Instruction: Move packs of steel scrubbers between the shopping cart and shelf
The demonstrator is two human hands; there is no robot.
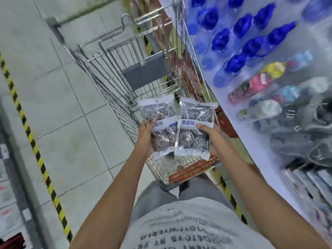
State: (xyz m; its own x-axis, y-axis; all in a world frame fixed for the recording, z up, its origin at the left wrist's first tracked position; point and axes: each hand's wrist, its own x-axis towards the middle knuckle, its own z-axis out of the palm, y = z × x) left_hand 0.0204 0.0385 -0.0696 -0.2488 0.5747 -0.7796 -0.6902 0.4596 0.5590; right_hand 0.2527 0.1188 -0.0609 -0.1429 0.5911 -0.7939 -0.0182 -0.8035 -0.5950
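Now my left hand (146,134) and right hand (213,139) each grip scrubber packs (195,126) above the cart (115,72) — long axes pointing far — with the shelf (260,133) nearer the right.

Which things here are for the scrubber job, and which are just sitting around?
For the job:
left hand holding scrubber packs
right hand holding more scrubber packs
shopping cart below them
shelf on the right

Just sitting around:
blue bottles
colourful bottles
yellow-black floor tape
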